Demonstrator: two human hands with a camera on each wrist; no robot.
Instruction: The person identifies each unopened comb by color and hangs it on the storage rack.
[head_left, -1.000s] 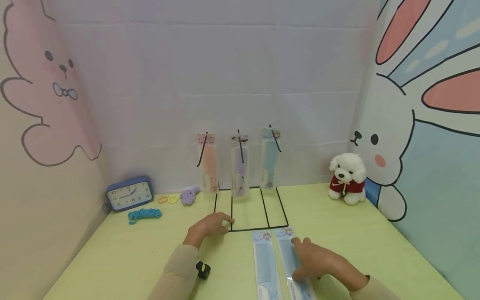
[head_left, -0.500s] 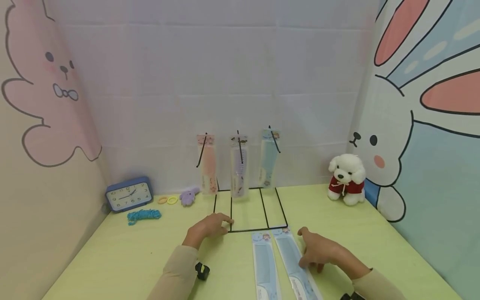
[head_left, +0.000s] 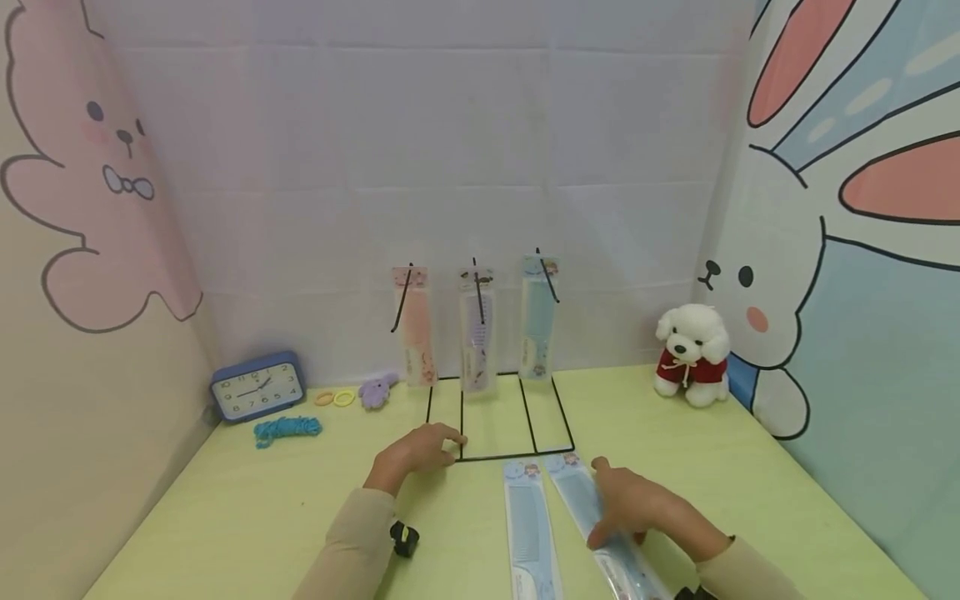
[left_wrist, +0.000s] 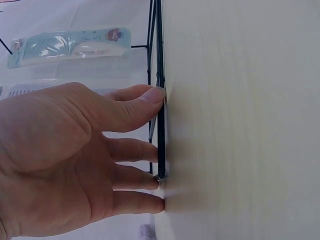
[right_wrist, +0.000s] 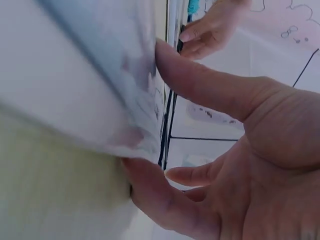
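Two blue combs in clear packages lie on the table. My right hand pinches the right-hand packaged comb by its right edge. In the right wrist view the thumb lies over the film and the index finger sits under the edge of the packaged comb. The other packaged comb lies flat beside it. My left hand rests at the front left corner of a black wire rack, its fingers extended and its thumb touching the rack's bar.
On the rack's hooks hang a pink comb, a purple comb and a blue comb, all packaged. A blue clock, teal cord, two rings and a purple toy stand left. A plush dog sits right.
My right hand shifted from over the right-hand comb to its right edge and now pinches it. That comb's near end has swung to the right. The left hand stays at the rack.
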